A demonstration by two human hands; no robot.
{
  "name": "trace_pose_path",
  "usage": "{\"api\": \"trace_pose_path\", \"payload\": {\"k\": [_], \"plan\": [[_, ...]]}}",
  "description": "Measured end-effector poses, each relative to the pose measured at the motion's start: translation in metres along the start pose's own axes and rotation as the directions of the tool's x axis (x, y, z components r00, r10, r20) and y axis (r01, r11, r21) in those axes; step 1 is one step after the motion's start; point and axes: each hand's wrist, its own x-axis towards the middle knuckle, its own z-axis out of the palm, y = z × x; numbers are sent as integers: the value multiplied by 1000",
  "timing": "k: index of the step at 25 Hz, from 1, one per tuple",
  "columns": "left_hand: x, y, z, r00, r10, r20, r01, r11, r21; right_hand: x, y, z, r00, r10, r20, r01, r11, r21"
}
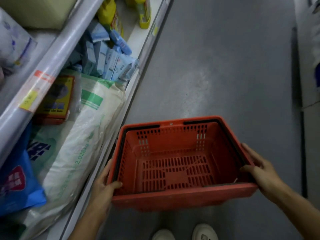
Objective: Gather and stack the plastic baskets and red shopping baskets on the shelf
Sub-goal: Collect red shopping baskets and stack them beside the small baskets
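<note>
Red shopping basket (174,163): empty, held above the grey floor (216,58), near centre, just right of the shelf (138,71); black handles folded down along the rim.
Left hand (105,184): gripping the basket's left rim, thumb hooked inside.
Right hand (259,172): gripping the right rim, fingers curled over the edge.
Shelf stock: white sacks (83,135), blue packets (107,63), yellow bottles (145,14).
White shoes (204,232): near edge, below the basket.

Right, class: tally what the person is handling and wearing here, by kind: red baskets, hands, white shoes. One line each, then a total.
Red shopping basket: 1
Hands: 2, left hand and right hand, each gripping a side rim
White shoes: 2
Total: 5
</note>
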Motion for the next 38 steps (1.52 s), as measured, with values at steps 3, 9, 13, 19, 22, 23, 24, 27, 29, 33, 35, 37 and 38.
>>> {"api": "trace_pose_path", "payload": {"k": [3, 9, 13, 19, 22, 23, 24, 27, 29, 33, 35, 37, 38], "plan": [[-34, 17, -15, 1000, 13, 5, -13, 1000, 21, -43, -12, -17, 1000, -12, -8, 12, 1000, 24], [-128, 112, -36, 993, 111, -34, -111, 994, 2, -151, -91, -74, 986, -160, -53, 162, 986, 39], [-197, 183, -41, 971, 241, -15, -237, 963, 126, -223, -151, -118, 953, -289, -95, 291, 957, 11], [-276, 265, -48, 902, 420, 99, -429, 897, 104, -319, -209, -178, 912, -341, -227, 341, 939, -41], [-306, 296, -50, 868, 459, 189, -478, 876, 68, -373, -214, -195, 896, -330, -298, 346, 938, 2], [-315, 305, -51, 853, 474, 219, -496, 867, 56, -391, -213, -198, 888, -324, -327, 349, 937, 19], [-323, 314, -54, 836, 483, 260, -509, 860, 42, -411, -209, -199, 875, -323, -360, 358, 933, 32], [-339, 337, -66, 789, 479, 383, -526, 850, 20, -470, -196, -191, 816, -307, -489, 384, 921, 62], [-352, 351, -76, 746, 480, 462, -547, 837, 13, -513, -186, -182, 776, -272, -569, 397, 912, 105], [-387, 363, -93, 651, 488, 582, -610, 793, 18, -597, -158, -164, 719, -175, -673, 400, 896, 195], [-412, 364, -99, 605, 475, 639, -627, 779, 15, -639, -136, -156, 668, -133, -732, 401, 893, 204], [-432, 356, -101, 560, 460, 689, -636, 772, 2, -679, -115, -151, 606, -108, -788, 409, 892, 192], [-443, 349, -102, 539, 447, 714, -632, 775, -7, -698, -104, -149, 585, -87, -807, 417, 885, 207]]}}
